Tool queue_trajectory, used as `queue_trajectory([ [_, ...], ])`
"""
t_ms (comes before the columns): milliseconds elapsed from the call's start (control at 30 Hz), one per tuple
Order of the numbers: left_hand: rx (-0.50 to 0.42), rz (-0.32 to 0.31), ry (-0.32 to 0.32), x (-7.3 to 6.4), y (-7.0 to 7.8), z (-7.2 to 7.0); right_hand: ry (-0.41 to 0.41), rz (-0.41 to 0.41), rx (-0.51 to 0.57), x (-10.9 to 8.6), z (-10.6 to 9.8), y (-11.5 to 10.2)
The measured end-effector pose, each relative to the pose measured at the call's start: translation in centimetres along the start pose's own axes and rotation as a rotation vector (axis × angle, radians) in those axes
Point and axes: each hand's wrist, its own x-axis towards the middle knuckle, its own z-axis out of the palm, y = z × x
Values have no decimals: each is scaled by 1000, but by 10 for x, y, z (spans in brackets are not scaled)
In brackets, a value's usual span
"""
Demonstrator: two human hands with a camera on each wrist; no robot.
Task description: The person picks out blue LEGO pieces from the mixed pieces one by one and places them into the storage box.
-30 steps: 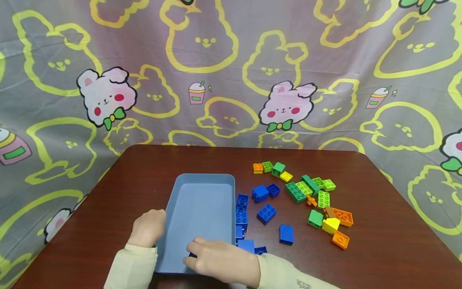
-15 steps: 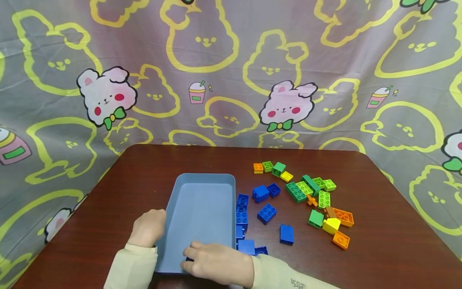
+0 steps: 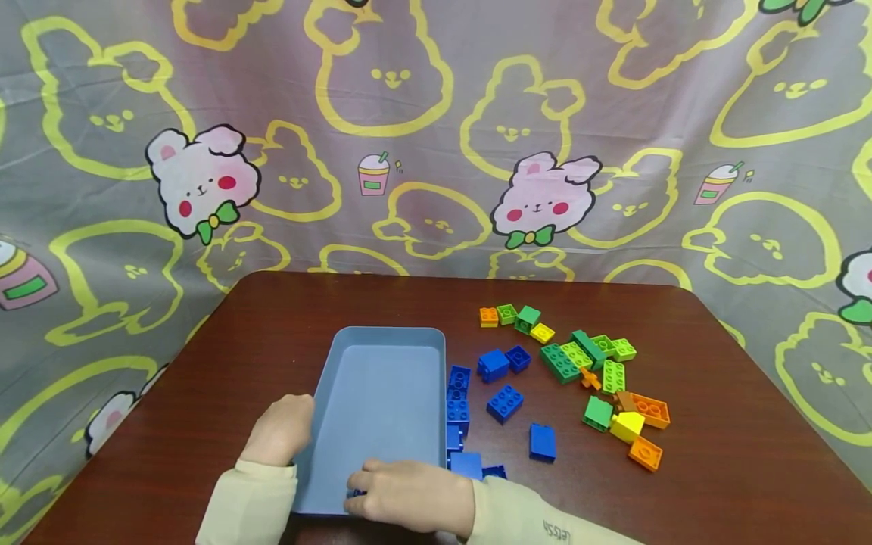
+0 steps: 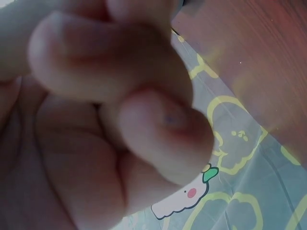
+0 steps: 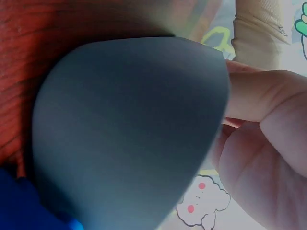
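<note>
A shallow grey-blue tray (image 3: pixel 381 409) lies on the table. My left hand (image 3: pixel 279 431) is at its left rim with fingers curled; it seems to grip the rim, though the contact is hidden. In the left wrist view, curled fingers (image 4: pixel 163 129) fill much of the picture. My right hand (image 3: pixel 409 493) reaches over the tray's near right corner, fingers bent down inside it. They pinch a small blue toy brick (image 3: pixel 357 493), mostly covered by the hand. In the right wrist view, the tray's outer wall (image 5: pixel 129 129) hides those fingertips.
Several blue bricks (image 3: pixel 457 411) line the tray's right side, and other blue bricks (image 3: pixel 505 403) lie a little farther right. Green bricks (image 3: pixel 560 362), yellow bricks (image 3: pixel 627 426) and orange bricks (image 3: pixel 645 454) are scattered beyond them. A patterned curtain (image 3: pixel 436 136) hangs behind the table.
My right hand has shifted slightly left and down within the tray's near end, carrying the blue brick lower. The left hand and tray have stayed in place.
</note>
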Motion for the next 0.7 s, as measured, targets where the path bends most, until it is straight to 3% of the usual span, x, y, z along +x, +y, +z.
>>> queue_trajectory([
  [167, -9, 10, 9, 2, 0, 0, -13, -1, 52, 0, 2, 2],
  [700, 26, 38, 9, 2, -2, 1, -1, -13, 50, 3, 6, 5],
])
